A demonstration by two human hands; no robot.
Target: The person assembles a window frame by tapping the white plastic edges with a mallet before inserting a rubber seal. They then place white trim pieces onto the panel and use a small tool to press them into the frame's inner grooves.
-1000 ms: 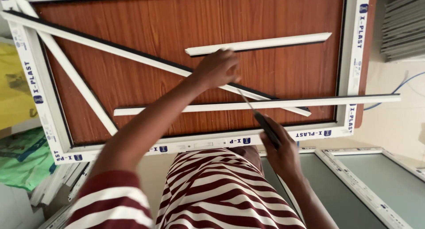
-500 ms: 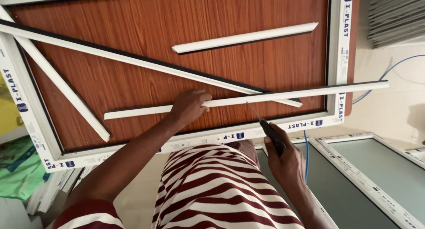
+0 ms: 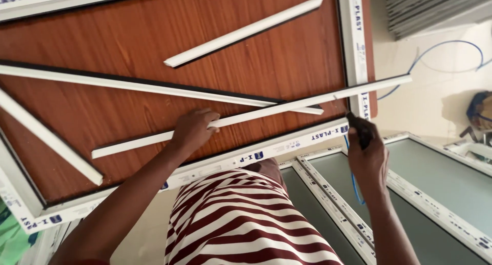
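My left hand [image 3: 192,129] now rests on the long white strip [image 3: 251,116] that lies slantwise across the wood-grain panel [image 3: 128,34]. The fingers [image 3: 207,122] are curled over the strip's edge, loosely closed on it rather than gripping tight. A second ago this hand was higher up, on the black-edged strip [image 3: 154,88] that runs the other way; half a second ago it had already dropped to the long white strip, and it has since slid a little toward the strip's left end. The strip itself reaches from the lower left of the panel up past the white frame [image 3: 353,45] on the right, its tip hanging over the edge.

My right hand [image 3: 366,157] is closed around a dark-handled tool [image 3: 357,129], held just beside the frame's lower right corner; it has barely shifted. A short white strip [image 3: 246,32] lies alone near the top, and another strip [image 3: 46,137] slants at the left. Glazed window frames [image 3: 410,188] lie below.
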